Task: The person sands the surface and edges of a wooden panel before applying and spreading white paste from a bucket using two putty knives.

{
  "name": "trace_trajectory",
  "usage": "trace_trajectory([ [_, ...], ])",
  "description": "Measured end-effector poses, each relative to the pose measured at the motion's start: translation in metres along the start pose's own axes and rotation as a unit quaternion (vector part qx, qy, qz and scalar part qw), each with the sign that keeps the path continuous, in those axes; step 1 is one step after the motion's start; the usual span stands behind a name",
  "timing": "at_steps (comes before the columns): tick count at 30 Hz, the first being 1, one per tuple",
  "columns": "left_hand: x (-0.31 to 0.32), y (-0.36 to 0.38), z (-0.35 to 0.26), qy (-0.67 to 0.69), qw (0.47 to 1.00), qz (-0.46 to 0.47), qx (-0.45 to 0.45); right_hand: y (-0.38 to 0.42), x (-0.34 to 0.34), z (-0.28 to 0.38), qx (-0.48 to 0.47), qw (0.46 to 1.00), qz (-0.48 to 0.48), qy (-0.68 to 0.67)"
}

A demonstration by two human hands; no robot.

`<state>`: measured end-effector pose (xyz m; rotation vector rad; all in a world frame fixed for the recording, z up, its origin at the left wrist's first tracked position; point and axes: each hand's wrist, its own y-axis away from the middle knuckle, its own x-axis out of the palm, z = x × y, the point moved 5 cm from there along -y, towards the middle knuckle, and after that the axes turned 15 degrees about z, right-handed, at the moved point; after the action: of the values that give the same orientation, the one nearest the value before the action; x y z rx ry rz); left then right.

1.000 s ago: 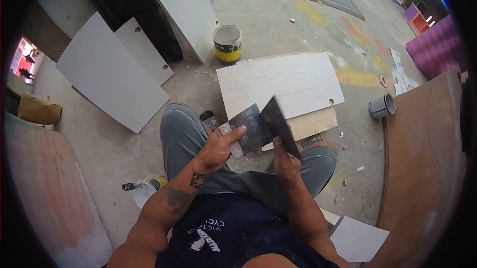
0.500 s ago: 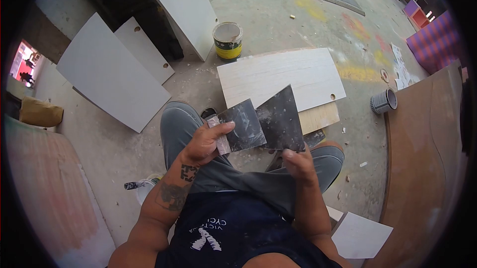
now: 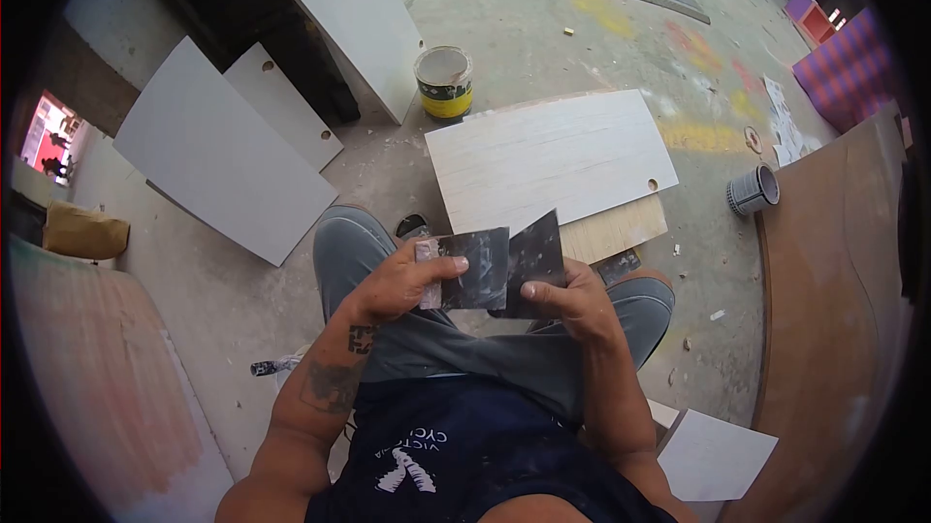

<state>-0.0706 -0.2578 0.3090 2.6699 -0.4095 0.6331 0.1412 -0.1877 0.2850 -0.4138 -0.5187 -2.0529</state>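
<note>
My left hand [image 3: 396, 283] is closed on a flat putty scraper [image 3: 487, 261], thumb across its dark face, which is smeared with whitish paste. A crusted pale strip runs along the edge in my palm. In my right hand [image 3: 580, 302] is a second dark scraper plate [image 3: 539, 253], tilted and speckled white, gripped with the thumb on its near face. The two blades meet or overlap at their inner edges, above my lap. Beyond them lies a white-coated board [image 3: 548, 150] with a small round hole near one corner.
A yellow-labelled can [image 3: 444, 87] stands behind the board. White panels [image 3: 223, 150] lean at the left, another panel [image 3: 349, 19] behind them. On the right, a grey tin [image 3: 753, 191] lies near a large brown sheet [image 3: 824, 271]. A small white board [image 3: 718, 455] is by my right elbow.
Both scrapers have come down and nearer to my body. The right one has turned more edge-on, and my right thumb has moved up its face.
</note>
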Motion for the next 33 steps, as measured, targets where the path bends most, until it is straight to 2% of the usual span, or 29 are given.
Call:
trace_trajectory([
  [4,0.004,0.004,0.001,-0.046,0.996,0.061,-0.052,0.010,0.002,-0.004,0.105,0.989,0.099,0.019],
  [7,0.003,0.004,0.002,-0.058,0.993,0.074,-0.070,0.012,-0.015,-0.018,0.156,0.977,0.121,0.078],
  [10,-0.006,0.004,0.008,-0.073,0.986,0.103,-0.104,0.011,-0.003,0.001,0.087,0.971,0.163,0.151],
  [13,0.001,-0.003,0.006,-0.151,0.970,0.143,-0.130,0.002,0.015,0.002,0.034,0.987,0.129,0.091],
  [16,0.010,-0.011,-0.001,-0.118,0.984,0.083,-0.102,0.000,0.009,-0.016,0.056,0.996,0.060,0.026],
  [19,0.003,-0.015,-0.007,-0.123,0.990,-0.017,-0.074,0.002,-0.016,-0.021,-0.014,0.998,-0.049,-0.032],
  [22,0.005,-0.017,-0.008,-0.120,0.991,-0.033,-0.043,0.002,-0.021,-0.007,-0.158,0.974,-0.156,-0.046],
  [25,0.009,-0.029,0.008,-0.130,0.991,-0.017,0.028,0.001,-0.017,-0.006,-0.198,0.961,-0.187,-0.041],
  [31,0.029,-0.042,0.018,-0.122,0.990,-0.046,0.055,0.009,-0.010,-0.004,-0.241,0.946,-0.216,0.011],
  [33,0.031,-0.046,0.028,-0.065,0.994,-0.051,0.068,0.009,-0.013,-0.006,-0.259,0.939,-0.224,0.016],
])
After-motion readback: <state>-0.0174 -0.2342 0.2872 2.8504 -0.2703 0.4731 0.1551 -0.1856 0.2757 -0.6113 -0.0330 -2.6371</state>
